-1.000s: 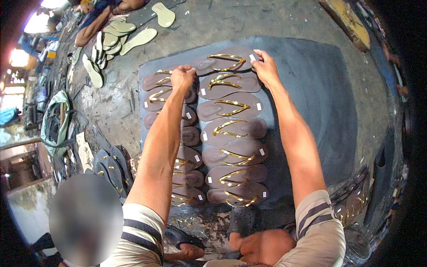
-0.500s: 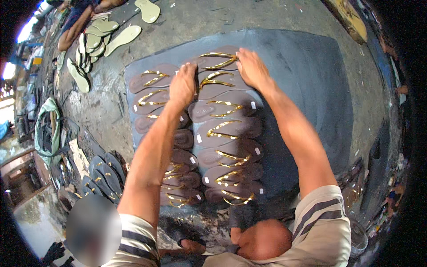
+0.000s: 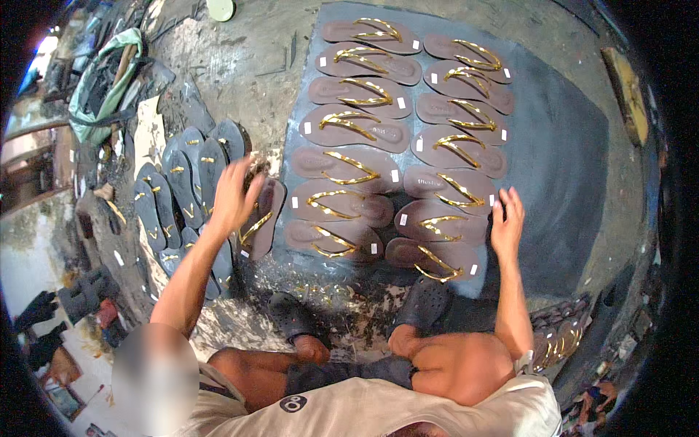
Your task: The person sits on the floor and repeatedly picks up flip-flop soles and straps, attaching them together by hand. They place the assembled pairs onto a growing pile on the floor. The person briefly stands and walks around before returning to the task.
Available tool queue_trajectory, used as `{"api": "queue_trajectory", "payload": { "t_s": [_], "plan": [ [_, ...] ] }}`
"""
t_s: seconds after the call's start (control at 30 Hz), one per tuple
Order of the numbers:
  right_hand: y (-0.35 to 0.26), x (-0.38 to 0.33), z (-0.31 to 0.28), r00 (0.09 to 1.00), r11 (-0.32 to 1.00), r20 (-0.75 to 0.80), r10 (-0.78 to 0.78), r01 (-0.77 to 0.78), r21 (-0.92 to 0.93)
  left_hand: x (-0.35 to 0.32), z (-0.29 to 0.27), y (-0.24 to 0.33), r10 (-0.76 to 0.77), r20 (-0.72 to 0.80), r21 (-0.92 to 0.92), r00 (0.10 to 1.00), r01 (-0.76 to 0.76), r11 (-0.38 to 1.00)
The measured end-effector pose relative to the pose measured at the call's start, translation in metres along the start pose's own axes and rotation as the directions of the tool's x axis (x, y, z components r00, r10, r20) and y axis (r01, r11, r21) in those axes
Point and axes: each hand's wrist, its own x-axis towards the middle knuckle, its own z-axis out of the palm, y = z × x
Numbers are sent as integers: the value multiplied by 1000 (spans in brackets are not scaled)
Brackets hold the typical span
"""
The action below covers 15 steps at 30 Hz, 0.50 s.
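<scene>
Two columns of brown sandals with shiny gold straps lie on a dark grey mat (image 3: pixel 561 146), among them a left-column sandal (image 3: pixel 354 135) and a right-column sandal (image 3: pixel 459 149). Off the mat's left edge, a single brown sandal (image 3: pixel 271 218) lies beside a group of dark sandals (image 3: pixel 182 175) with small gold pieces. My left hand (image 3: pixel 234 198) is over the gap between them, fingers stretched out, holding nothing. At the right column's outer edge, my right hand (image 3: pixel 507 222) has its fingers apart beside a brown sandal (image 3: pixel 445 191); whether it touches is unclear.
A pale green bag (image 3: pixel 109 87) lies at the far left. One pale sole (image 3: pixel 220 9) shows at the top edge. A wooden block (image 3: pixel 625 98) lies on the floor at the right. My feet in dark clogs (image 3: pixel 422 302) stand at the mat's near edge.
Both hands have left the far sandals and drawn back nearer to me, spreading apart. The left is now beside the mat near the dark sandals. The view has shifted left and nearer.
</scene>
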Motion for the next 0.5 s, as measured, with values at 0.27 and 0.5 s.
{"api": "queue_trajectory", "payload": {
  "t_s": [0.27, 0.5],
  "plan": [
    [4, -5, 19, 940, 862, 70, 333, -334, 382, -99, 50, -25, -356, 37, -304, 934, 350, 886],
    [-19, 1, 14, 926, 644, 211, 312, -369, 670, -105, -32, -46, -450, 27, -550, 893, 389, 739]
  ]
}}
